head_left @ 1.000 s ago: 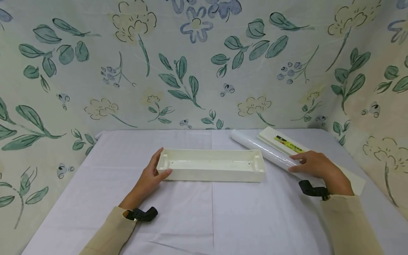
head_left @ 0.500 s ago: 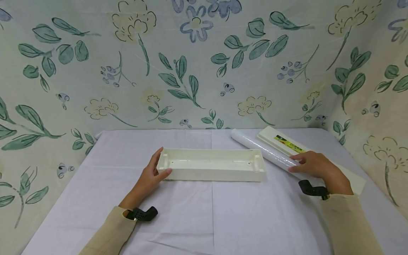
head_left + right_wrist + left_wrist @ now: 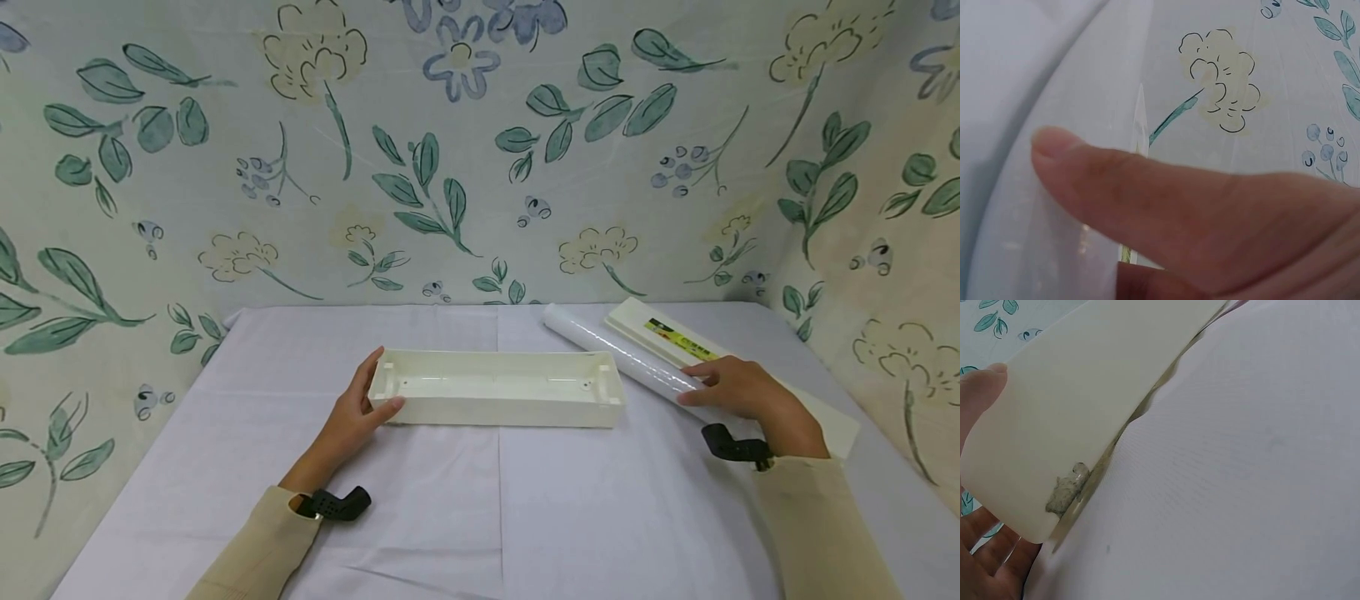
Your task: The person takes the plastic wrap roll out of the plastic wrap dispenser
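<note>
A long cream plastic box (image 3: 498, 412), open at the top, lies crosswise on the white cloth. My left hand (image 3: 352, 429) grips its left end, thumb on the near wall and fingers behind the end. In the left wrist view the box's near wall (image 3: 1085, 394) has a scrap of residue (image 3: 1066, 492) low near the corner. To the right, a shiny roll of plastic wrap (image 3: 618, 352) lies slanted, passing behind the box's right end. My right hand (image 3: 757, 404) holds the roll near its closer end, which it partly hides. The right wrist view shows the thumb (image 3: 1097, 169) across the roll.
Beyond the roll, a long cream lid (image 3: 637, 321) with a yellow label (image 3: 681, 339) lies alongside it, partly covered by my right hand. White cloth (image 3: 420, 517) covers the table. A floral-print curtain (image 3: 480, 208) stands behind the table and along its sides.
</note>
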`<state>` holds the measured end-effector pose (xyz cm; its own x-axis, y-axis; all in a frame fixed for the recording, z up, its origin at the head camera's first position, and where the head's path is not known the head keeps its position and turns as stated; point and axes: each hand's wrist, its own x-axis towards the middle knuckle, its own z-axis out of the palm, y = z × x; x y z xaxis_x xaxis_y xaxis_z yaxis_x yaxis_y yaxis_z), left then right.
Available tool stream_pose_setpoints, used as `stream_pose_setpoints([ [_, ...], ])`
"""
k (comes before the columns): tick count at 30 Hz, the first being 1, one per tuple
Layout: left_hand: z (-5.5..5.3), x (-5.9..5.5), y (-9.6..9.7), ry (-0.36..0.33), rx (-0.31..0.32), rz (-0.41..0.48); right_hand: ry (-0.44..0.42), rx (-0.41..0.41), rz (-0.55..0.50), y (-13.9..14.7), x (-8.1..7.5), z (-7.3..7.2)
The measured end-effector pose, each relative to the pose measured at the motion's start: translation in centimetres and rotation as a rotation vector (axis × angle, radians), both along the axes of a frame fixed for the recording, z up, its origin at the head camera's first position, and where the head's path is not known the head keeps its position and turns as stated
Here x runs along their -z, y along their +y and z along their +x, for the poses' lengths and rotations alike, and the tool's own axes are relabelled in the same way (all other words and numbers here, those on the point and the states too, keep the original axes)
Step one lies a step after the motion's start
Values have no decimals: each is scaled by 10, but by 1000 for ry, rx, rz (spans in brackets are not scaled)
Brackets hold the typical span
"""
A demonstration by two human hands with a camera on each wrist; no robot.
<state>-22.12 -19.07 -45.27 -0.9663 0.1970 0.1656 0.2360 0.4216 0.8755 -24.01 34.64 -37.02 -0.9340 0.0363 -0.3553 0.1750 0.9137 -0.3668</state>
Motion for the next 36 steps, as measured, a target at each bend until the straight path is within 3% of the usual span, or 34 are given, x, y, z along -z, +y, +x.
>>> stream_pose_setpoints([
  [10, 2, -3, 3, -14, -21, -17, -7, 4, 6, -1, -2, 1],
  [18, 2, 2, -2, 7, -6, 7, -3, -4, 6, -2, -2, -1],
  [36, 0, 2, -1, -1, -14, -12, 74, -46, 9, -4, -2, 2],
])
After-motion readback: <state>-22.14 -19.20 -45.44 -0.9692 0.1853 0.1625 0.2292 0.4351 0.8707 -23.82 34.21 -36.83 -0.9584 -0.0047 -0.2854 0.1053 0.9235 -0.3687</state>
